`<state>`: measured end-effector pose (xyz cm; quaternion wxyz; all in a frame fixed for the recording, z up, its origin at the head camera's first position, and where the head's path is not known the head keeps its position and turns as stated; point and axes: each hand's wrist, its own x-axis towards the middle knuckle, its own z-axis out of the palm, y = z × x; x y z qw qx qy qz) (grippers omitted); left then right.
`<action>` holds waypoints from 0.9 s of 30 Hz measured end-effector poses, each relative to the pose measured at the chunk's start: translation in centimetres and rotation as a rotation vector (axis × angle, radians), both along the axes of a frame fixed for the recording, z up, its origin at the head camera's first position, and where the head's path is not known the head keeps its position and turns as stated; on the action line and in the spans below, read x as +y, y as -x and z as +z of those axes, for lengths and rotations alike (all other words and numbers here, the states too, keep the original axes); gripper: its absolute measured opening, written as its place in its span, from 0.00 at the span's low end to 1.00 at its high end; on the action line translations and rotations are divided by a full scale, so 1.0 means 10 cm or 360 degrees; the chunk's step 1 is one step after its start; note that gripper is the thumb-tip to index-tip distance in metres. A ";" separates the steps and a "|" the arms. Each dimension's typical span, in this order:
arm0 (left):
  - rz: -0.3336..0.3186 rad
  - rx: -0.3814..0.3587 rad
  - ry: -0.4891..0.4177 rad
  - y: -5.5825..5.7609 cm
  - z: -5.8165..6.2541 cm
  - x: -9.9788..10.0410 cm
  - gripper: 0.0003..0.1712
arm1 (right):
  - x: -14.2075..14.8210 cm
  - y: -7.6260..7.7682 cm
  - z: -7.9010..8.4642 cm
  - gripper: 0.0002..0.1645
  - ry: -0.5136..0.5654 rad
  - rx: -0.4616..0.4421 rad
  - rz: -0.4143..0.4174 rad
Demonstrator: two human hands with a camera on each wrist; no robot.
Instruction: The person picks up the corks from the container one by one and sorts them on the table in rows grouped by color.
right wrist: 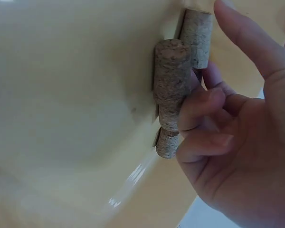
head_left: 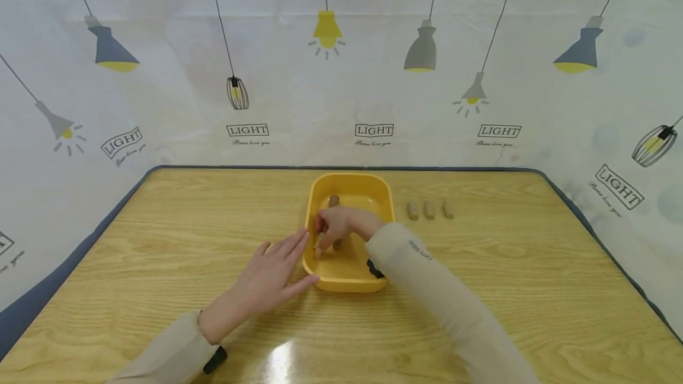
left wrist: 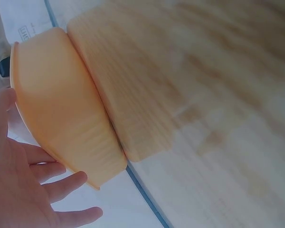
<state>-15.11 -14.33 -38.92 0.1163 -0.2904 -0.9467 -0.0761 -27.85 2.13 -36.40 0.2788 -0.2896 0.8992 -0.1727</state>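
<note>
A yellow rectangular bin (head_left: 347, 285) stands on the table. My left hand (head_left: 269, 277) rests on its left rim, fingers outstretched and thumb at the near corner; the left wrist view shows these fingers spread along the bin's outer side. My right hand (head_left: 338, 224) reaches down inside the bin, by its left wall. Its thumb and index finger are at a speckled brown cork (right wrist: 197, 38), pinching it, while the other fingers curl beside a second cork (right wrist: 172, 71). A third cork (right wrist: 167, 144) lies in line beyond that one, partly hidden by the fingers.
Three more corks, a left one (head_left: 412, 210), a middle one (head_left: 429, 210) and a right one (head_left: 447, 210), stand in a row on the wooden table (head_left: 213, 206) right of the bin. A printed lamp-pattern backdrop (head_left: 299, 93) encloses the table's back and sides.
</note>
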 end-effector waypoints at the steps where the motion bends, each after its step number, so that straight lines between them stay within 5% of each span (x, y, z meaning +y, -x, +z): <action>1: 0.0000 0.0003 0.0001 0.00 0.00 0.00 0.43 | 0.00 -0.01 0.00 0.27 -0.0006 0.0011 -0.0002; 18: -0.0002 0.0005 0.0004 0.00 0.01 0.00 0.43 | -0.03 -0.04 0.01 0.26 -0.0076 0.0122 -0.0024; 27: -0.0009 -0.0003 0.0000 -0.01 0.02 0.00 0.43 | 0.08 0.07 0.05 0.23 0.0190 -0.0253 0.0010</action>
